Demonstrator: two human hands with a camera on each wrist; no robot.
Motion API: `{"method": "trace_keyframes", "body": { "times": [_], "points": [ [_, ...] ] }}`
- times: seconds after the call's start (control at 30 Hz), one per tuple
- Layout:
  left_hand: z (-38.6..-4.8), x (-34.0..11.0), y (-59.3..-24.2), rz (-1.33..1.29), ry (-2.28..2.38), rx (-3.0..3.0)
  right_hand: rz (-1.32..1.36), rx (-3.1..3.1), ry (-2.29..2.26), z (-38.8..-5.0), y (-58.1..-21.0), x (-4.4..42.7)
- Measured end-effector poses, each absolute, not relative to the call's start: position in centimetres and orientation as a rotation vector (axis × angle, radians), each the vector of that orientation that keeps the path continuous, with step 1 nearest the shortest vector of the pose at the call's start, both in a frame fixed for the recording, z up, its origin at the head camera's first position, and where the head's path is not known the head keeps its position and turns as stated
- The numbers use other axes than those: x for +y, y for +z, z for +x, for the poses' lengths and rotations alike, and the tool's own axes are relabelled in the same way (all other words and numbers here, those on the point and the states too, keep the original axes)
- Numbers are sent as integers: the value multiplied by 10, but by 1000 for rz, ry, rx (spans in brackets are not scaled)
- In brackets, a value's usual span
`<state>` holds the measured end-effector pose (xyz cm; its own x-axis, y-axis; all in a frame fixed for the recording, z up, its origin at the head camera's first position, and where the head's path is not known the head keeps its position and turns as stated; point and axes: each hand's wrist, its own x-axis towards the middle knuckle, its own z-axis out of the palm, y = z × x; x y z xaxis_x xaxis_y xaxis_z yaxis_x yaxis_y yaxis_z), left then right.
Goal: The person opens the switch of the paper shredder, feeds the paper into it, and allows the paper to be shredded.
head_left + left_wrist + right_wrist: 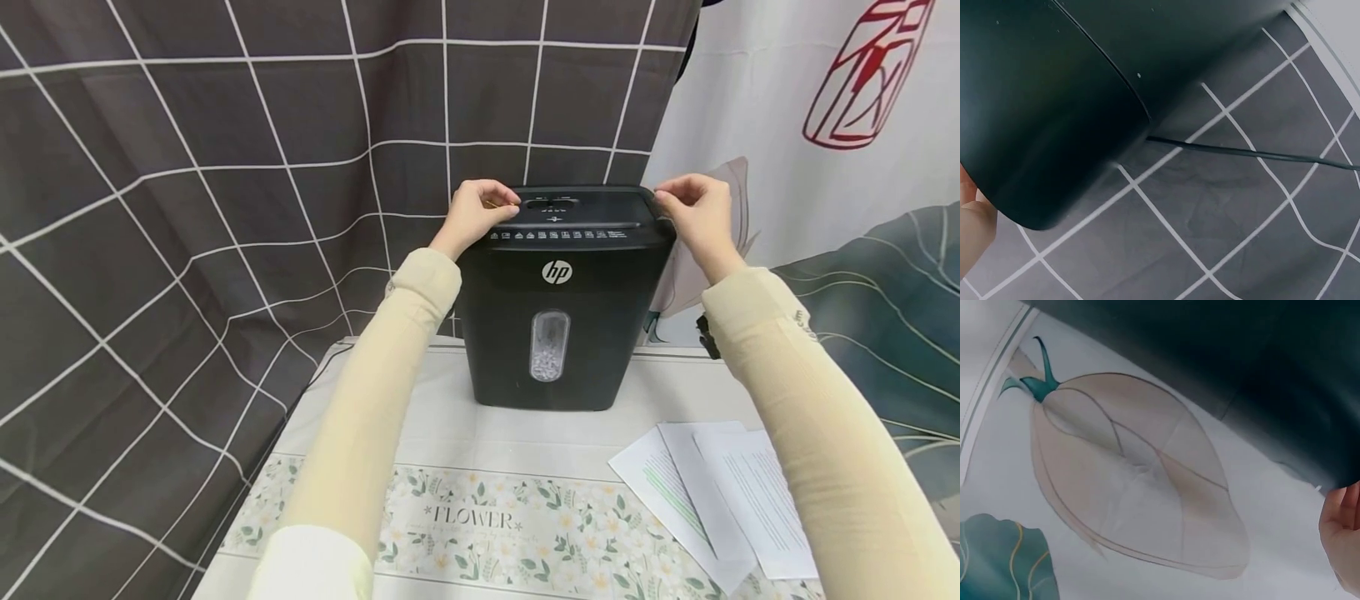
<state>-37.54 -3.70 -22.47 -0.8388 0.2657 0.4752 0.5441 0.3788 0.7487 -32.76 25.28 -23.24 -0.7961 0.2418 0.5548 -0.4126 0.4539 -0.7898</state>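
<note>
A black shredder (502,325) with an HP logo and a small window showing paper bits stands upright at the back of the table. At its top left edge, my left hand (472,215) grips with bent fingers and the thumb on the top. My right hand (703,218) grips the top right corner, fingers bent. In the left wrist view, part of the left hand (975,219) shows beside the dark casing (1035,125). The right wrist view has the right hand (1342,534) at the corner of the casing (1285,381); some fingertips are hidden.
Printed sheets (757,500), one with green-marked lines, lie overlapping at the table's right. A flower-patterned strip (472,542) crosses the front. A black cord (330,360) runs at the left edge. Behind hang a dark grid curtain (300,108) and a patterned white cloth (757,100).
</note>
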Motion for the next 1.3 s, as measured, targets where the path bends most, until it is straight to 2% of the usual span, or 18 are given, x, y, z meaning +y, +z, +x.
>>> {"method": "trace_keyframes", "body": {
  "times": [0.33, 0.73, 1.0, 1.3],
  "points": [
    [-362, -35, -231, -870, -1648, -2202, 137, -1845, 1629, -308, -261, 279],
    [-313, -19, -244, -1130, -1717, -2084, 210, -1771, 1763, -283, -288, 294],
    [-293, -12, -272, -1182, -1793, -2034, 252, -1711, 1811, -269, -307, 302],
    [-280, -1, -322, -1128, -1901, -2050, 10, -1836, 1621, -242, -343, 323]
  ]
}}
